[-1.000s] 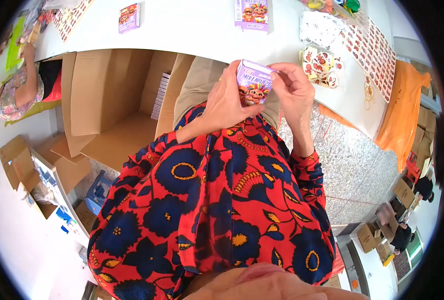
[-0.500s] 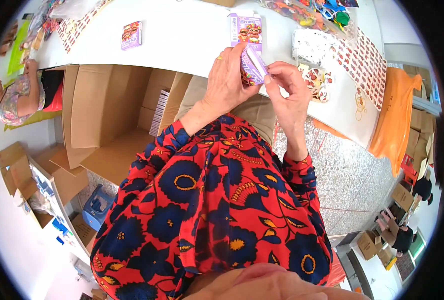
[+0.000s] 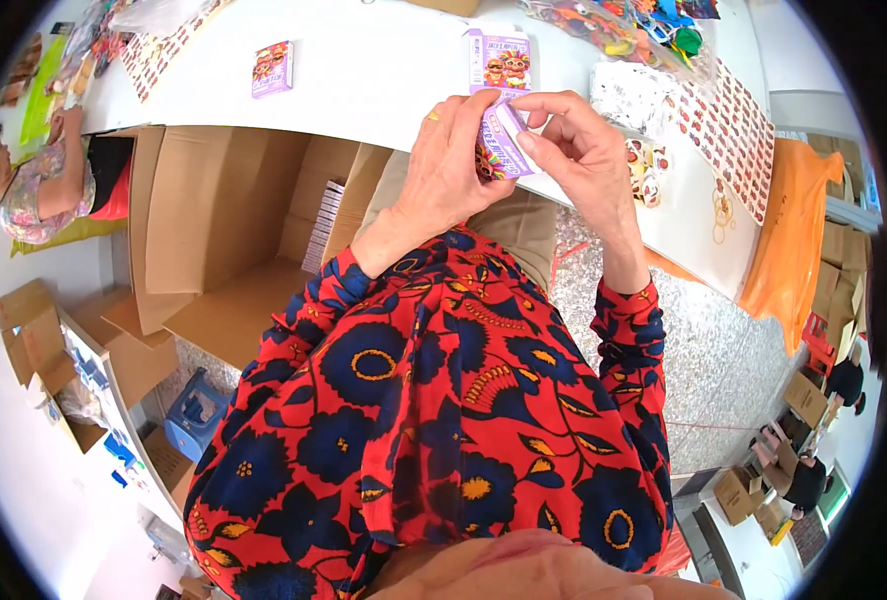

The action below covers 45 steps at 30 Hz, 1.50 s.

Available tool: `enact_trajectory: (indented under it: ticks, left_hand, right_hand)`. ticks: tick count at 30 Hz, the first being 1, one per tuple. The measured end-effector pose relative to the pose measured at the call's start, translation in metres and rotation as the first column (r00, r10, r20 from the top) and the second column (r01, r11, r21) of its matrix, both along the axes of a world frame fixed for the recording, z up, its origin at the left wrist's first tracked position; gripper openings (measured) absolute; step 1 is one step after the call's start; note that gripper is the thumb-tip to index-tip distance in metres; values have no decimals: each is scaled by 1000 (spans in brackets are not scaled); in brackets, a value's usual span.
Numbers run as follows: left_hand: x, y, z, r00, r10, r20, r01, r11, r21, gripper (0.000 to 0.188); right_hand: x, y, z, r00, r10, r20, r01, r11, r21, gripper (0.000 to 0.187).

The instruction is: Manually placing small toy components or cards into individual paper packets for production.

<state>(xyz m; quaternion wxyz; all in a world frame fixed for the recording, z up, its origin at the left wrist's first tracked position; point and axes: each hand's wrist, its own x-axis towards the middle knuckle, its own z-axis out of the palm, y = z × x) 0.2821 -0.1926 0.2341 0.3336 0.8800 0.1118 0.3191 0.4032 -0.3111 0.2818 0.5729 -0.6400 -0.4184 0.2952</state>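
Both hands raised over the near edge of the white bench [image 3: 384,80]. Left hand [image 3: 449,165] wrapped around a small purple carton [image 3: 504,140], right hand [image 3: 584,150] pinching its end flap with thumb and fingertips. Flap seemingly not yet tucked; closing judged unfinished. Just beyond the hands, a matching purple box [image 3: 501,60]; farther to the left, another small box [image 3: 273,68]. Below the left hand, an open cardboard case [image 3: 214,220] holding stacked packs.

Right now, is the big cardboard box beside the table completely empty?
No, the big cardboard box is open and a row of small packs stands against its inner wall.
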Motion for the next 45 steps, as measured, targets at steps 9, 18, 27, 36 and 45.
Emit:
enact_trajectory:
  ticks: [9, 18, 27, 36, 45]
  left_hand:
    - [-5, 0, -1, 999, -13, -50, 9, 998, -67, 77]
    - [-8, -2, -1, 992, 40, -122, -30, 996, 81, 76]
    - [-8, 4, -8, 981, 109, -158, -77, 978, 193, 74]
    - [-7, 1, -6, 990, 73, -119, -78, 996, -41, 71]
    - [-6, 7, -2, 992, 100, -74, -99, 995, 13, 69]
  right_hand:
    - [-2, 4, 8, 999, -13, 52, 18, 995, -98, 24]
    - [5, 12, -1, 996, 24, 80, -12, 988, -154, 16]
    - [0, 24, -12, 951, -26, 309, 50, 996, -69, 15]
    - [19, 22, -23, 966, 205, -158, -214, 976, -41, 22]
    - [22, 13, -25, 934, 218, -283, -219, 975, 30, 38]
